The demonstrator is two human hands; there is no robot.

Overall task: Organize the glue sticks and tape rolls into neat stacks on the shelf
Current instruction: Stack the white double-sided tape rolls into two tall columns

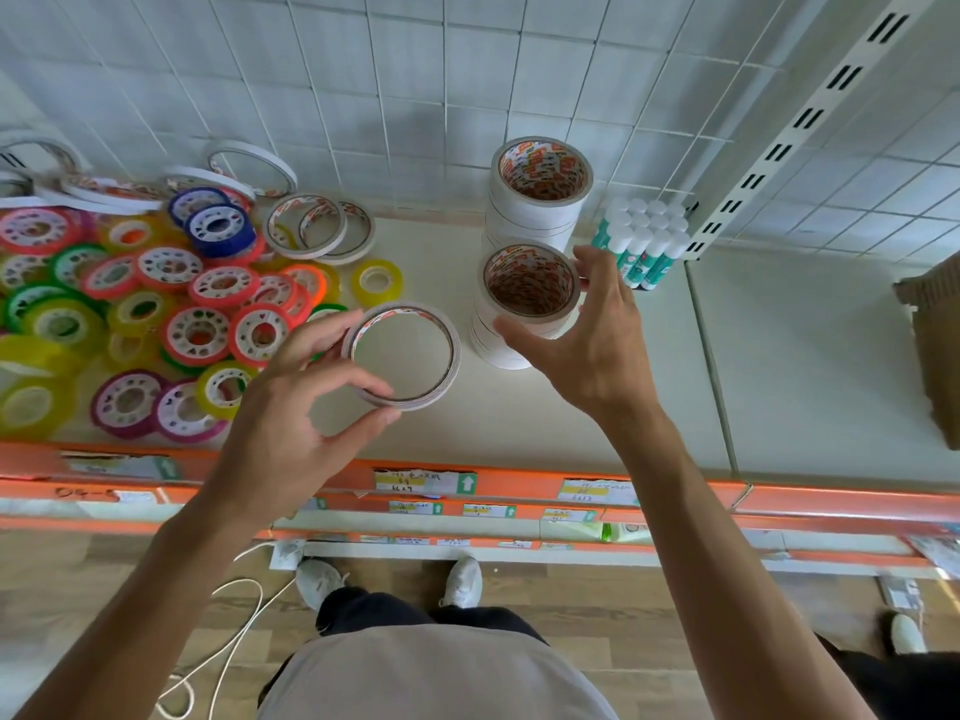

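Note:
My left hand (306,402) pinches a thin white tape roll (402,356) by its near rim, holding it above the cream shelf (545,413). My right hand (587,335) has its fingers spread around the near stack of white tape rolls (524,304), thumb at the front, fingertips at the back. A taller stack of white rolls (540,194) stands behind it. Upright glue sticks (644,241) with white caps are grouped at the right of the stacks. A loose heap of coloured tape rolls (145,304) covers the shelf's left part, with thin white rolls (317,226) behind it.
A white wire grid (467,85) backs the shelf and a slotted upright (779,142) divides it. A brown cardboard box (935,345) sits on the right section. An orange price rail (519,483) edges the front. A white cord (234,641) lies on the wooden floor by my shoes.

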